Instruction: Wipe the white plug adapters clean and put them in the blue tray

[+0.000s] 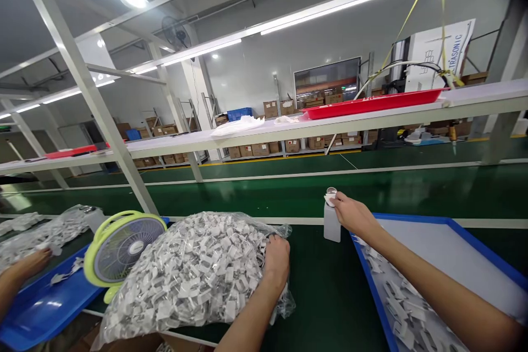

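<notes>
A large clear plastic bag (198, 269) full of small white plastic parts lies open in front of me. My left hand (277, 258) is at its right edge, fingers curled in among the parts and film; what they grip is hidden. My right hand (350, 213) reaches forward and pinches a small white plastic part (330, 198) at the top of an upright pale grey block (332, 225). A clear round disc (331, 191) shows just above that part. Below my right forearm, more white parts (402, 308) lie in a blue-rimmed tray (437, 242).
A lime-green fan (127, 250) stands left of the bag. Beyond it, another person's hand (39, 258) is over a blue tray (53, 308) near a second bag of parts (61, 228). A raised shelf (264, 133) crosses ahead, carrying a red tray (371, 105).
</notes>
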Action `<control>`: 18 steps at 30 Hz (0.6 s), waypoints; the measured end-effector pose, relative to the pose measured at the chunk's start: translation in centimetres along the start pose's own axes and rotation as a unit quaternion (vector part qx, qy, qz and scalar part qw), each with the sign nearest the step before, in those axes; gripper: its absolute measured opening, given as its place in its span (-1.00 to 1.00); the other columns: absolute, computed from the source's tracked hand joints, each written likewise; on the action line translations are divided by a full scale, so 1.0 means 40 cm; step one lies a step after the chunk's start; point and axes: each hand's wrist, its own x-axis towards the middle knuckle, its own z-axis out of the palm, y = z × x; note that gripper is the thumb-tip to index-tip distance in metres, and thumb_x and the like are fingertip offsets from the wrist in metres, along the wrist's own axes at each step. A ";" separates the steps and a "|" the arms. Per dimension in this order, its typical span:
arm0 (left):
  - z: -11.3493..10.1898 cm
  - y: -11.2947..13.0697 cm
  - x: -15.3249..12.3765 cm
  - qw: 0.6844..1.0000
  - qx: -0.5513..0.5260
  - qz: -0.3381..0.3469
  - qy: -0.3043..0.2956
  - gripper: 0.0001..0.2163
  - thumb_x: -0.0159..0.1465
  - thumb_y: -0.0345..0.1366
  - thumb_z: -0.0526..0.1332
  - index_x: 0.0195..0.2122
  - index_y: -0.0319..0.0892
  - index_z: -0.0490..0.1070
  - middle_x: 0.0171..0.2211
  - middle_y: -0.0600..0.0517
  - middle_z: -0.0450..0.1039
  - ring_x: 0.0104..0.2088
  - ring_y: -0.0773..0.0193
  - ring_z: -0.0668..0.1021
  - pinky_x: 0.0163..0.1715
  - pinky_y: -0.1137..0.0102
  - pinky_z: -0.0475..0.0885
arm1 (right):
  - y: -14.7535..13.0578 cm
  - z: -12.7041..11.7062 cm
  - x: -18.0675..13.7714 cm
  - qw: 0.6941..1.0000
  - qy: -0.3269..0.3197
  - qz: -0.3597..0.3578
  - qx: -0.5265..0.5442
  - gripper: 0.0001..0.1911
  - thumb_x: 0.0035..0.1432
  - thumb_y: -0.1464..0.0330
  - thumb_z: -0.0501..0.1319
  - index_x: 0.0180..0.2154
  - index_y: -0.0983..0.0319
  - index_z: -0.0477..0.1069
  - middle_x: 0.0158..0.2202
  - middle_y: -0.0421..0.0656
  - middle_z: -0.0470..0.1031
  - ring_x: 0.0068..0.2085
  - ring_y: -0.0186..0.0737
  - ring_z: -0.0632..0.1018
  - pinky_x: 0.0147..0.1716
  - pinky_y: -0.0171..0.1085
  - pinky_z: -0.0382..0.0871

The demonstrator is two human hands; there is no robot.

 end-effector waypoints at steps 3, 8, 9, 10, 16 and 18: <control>0.003 0.003 -0.009 1.000 -0.004 -0.015 0.019 -0.70 0.40 -0.21 0.28 0.10 -0.19 0.44 0.07 -0.10 0.49 -0.03 0.08 0.60 -0.06 0.09 0.56 | 0.000 -0.005 0.004 0.999 -0.021 -0.007 -0.027 -0.70 0.36 0.24 0.25 0.05 0.24 0.43 0.04 -0.07 0.50 -0.12 -0.20 0.58 -0.15 -0.14 0.55; 0.004 0.003 -0.019 0.999 -0.022 -0.021 0.043 -0.69 0.40 -0.20 0.28 0.12 -0.18 0.43 0.09 -0.10 0.48 -0.03 0.08 0.59 -0.06 0.08 0.56 | 0.010 -0.029 0.006 0.999 -0.030 -0.011 -0.041 -0.71 0.37 0.23 0.24 0.04 0.24 0.44 0.01 -0.08 0.50 -0.15 -0.23 0.58 -0.18 -0.16 0.55; 0.002 0.004 -0.021 0.999 -0.024 -0.017 0.046 -0.68 0.40 -0.20 0.28 0.12 -0.18 0.42 0.10 -0.10 0.48 -0.02 0.07 0.59 -0.05 0.07 0.56 | 0.012 -0.032 0.005 0.999 -0.033 -0.014 -0.041 -0.71 0.37 0.23 0.24 0.03 0.24 0.44 0.01 -0.09 0.51 -0.15 -0.23 0.58 -0.18 -0.16 0.55; -0.001 0.004 -0.025 0.998 -0.024 -0.012 0.048 -0.68 0.40 -0.20 0.28 0.13 -0.18 0.42 0.11 -0.10 0.47 0.00 0.06 0.59 -0.04 0.06 0.55 | 0.013 -0.036 0.003 0.998 -0.037 -0.017 -0.040 -0.71 0.37 0.23 0.24 0.03 0.24 0.44 0.00 -0.09 0.51 -0.16 -0.23 0.58 -0.18 -0.17 0.55; -0.037 0.005 -0.056 0.997 -0.057 0.024 0.055 -0.66 0.39 -0.22 0.28 0.16 -0.16 0.40 0.16 -0.12 0.44 0.07 0.01 0.56 0.03 0.00 0.52 | 0.019 -0.042 -0.001 0.999 -0.041 -0.017 -0.022 -0.70 0.37 0.23 0.24 0.04 0.24 0.44 0.01 -0.08 0.50 -0.13 -0.21 0.58 -0.16 -0.14 0.55; -0.053 0.003 -0.065 0.994 -0.088 0.032 0.050 -0.66 0.39 -0.22 0.28 0.16 -0.17 0.40 0.14 -0.11 0.45 0.06 0.02 0.56 0.02 0.01 0.52 | 0.023 -0.038 -0.002 0.999 -0.041 -0.014 -0.003 -0.71 0.37 0.23 0.24 0.04 0.23 0.44 0.02 -0.08 0.50 -0.13 -0.21 0.58 -0.15 -0.13 0.55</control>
